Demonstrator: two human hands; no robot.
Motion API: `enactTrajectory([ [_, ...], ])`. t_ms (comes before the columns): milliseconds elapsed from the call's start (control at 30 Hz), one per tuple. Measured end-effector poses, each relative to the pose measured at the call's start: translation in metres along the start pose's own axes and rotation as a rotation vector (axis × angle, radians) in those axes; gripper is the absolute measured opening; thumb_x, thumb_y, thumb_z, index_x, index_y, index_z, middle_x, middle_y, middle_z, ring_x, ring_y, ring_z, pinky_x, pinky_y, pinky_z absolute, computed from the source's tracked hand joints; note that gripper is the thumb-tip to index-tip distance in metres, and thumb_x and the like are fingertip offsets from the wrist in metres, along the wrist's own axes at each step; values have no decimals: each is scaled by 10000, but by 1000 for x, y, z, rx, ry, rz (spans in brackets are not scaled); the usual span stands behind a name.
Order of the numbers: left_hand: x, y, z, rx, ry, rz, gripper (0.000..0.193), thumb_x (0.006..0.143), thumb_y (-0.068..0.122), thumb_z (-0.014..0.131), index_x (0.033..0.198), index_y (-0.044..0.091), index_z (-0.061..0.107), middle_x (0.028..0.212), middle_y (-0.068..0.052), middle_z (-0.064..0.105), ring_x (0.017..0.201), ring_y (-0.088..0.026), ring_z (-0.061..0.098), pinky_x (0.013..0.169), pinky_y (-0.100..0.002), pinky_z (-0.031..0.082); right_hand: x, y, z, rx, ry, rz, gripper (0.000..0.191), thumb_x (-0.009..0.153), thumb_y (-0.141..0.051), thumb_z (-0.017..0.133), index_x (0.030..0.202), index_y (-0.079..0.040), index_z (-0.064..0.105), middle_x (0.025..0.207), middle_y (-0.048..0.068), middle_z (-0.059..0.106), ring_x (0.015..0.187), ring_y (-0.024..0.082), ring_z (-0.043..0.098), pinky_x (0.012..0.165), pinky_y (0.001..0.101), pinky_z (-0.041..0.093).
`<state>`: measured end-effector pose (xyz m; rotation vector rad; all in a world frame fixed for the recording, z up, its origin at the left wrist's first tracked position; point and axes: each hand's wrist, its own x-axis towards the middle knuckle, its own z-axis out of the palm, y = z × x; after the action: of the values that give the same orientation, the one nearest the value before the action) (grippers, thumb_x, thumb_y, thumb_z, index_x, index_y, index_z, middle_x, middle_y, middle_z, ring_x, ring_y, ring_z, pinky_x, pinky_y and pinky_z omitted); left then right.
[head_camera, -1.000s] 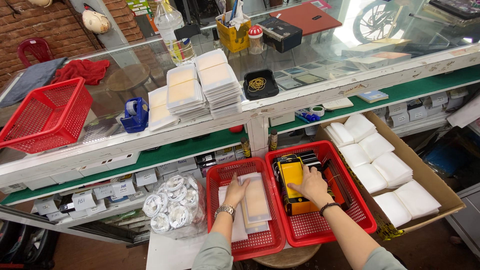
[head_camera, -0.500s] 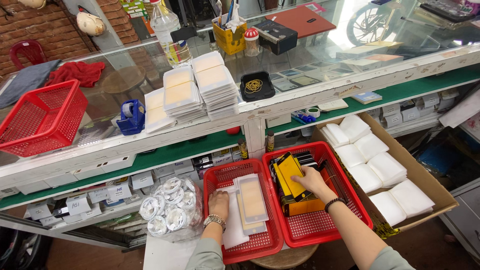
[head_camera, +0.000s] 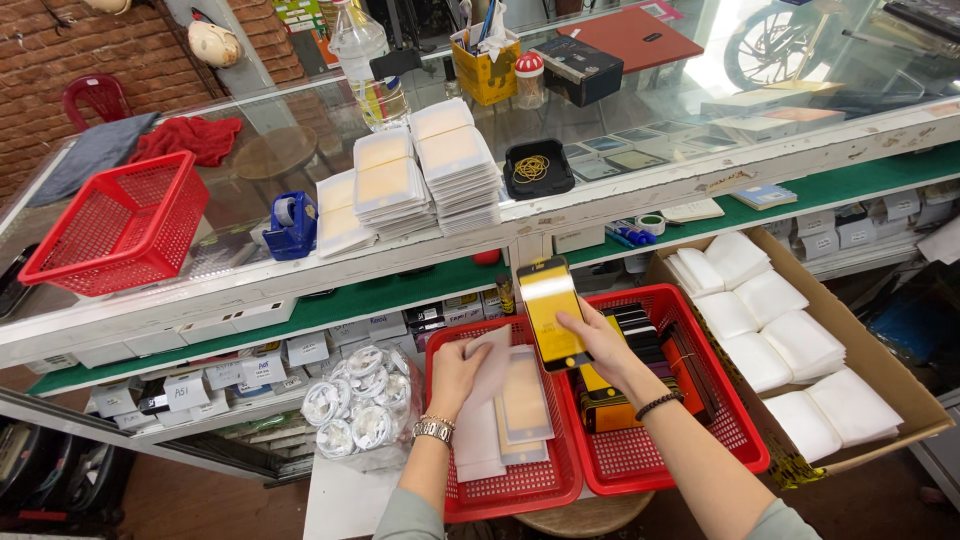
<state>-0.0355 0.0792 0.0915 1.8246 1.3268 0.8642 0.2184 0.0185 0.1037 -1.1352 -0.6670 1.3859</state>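
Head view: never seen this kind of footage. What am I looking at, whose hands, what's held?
There is no machine here. One camera sits on a person's head and looks down at their own two bare hands, so the arms come in from the bottom edge.

The right hand holds up a flat yellow sheet with a black border, shaped like a phone screen. The left hand holds a thin white sleeve.

Below them stand two red baskets: the left basket carries white sleeves, the right basket carries yellow and dark packs. To the right is a cardboard box of white pouches. Behind runs a glass counter with stacks of white packs and an empty red basket.
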Motion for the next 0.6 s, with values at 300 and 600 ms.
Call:
enactTrajectory([
  [300,-20,66,8,-47,-127,90,279,839,250,848,799,-13,766,553,-92,582,500,-100,468,488,-305,387,-4,-49,28,240,-149,-346,435,978,-64,628,1389,-61,487,1302,100,643,1198,197,627,1001,355,510],
  [600,-29,78,10,-44,-184,102,270,806,251,848,820,-9,775,517,-71,590,459,-100,485,464,-309,388,-11,-47,36,261,-268,-228,356,965,-54,623,1302,-34,508,1316,105,641,1229,214,628,1069,401,511],
])
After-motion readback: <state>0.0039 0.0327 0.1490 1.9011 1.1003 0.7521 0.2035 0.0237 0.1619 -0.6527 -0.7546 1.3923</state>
